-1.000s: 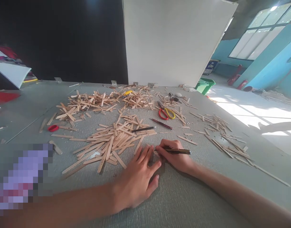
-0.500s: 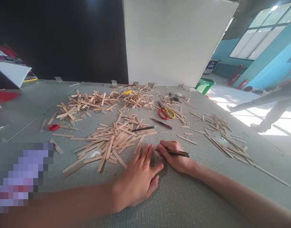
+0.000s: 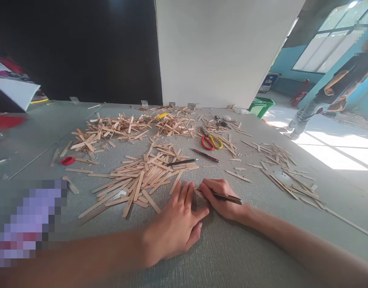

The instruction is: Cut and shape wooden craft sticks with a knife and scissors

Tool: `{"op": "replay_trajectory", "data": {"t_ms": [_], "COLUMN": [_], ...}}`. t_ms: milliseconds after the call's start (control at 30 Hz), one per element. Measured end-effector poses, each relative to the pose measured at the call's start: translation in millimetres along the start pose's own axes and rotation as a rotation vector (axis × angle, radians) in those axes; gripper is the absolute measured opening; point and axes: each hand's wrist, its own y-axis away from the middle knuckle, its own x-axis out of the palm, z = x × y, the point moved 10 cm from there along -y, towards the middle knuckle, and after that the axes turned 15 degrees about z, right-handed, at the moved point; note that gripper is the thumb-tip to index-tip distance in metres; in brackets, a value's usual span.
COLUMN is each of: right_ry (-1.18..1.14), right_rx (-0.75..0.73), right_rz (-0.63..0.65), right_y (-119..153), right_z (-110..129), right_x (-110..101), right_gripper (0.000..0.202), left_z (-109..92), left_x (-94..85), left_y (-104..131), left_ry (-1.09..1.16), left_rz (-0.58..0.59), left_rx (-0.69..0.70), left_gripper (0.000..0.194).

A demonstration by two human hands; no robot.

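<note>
My left hand lies on the grey table with its fingers spread, palm down. Its fingertips rest beside a small wooden piece, partly hidden between the two hands. In my right hand a dark pen is gripped, its tip pointing left at that piece. Just beyond my left hand lies a heap of wooden craft sticks. A black pen rests on the heap's right edge, and a dark red pen lies to the right of it.
Scissors with red and yellow handles lie behind the pens. More stick piles stretch along the back, others at the right. A red ring sits at the left. A person stands beyond the table at the right.
The person in the background has moved, and more of the body shows. My two hands keep nearly the same place, the pen still in my right hand. The view has shifted slightly.
</note>
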Motion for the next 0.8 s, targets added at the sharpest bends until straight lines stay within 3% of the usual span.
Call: {"op": "replay_trajectory", "data": {"t_ms": [367, 800], "right_ry": [-0.084, -0.079], "right_rx": [0.124, 0.115], "right_rz": [-0.017, -0.016], "right_y": [0.5, -0.2], "right_z": [-7.8, -8.3], "right_x": [-5.8, -5.0], "right_gripper": [0.039, 0.040], "left_z": [-2.8, -0.9], "left_x": [0.6, 3.1], "left_y": [-2.4, -1.5], "left_ry": [-0.026, 0.028], "left_rz": [-0.004, 0.023], "left_rx": [0.035, 0.032], "left_gripper": [0.035, 0.037]}}
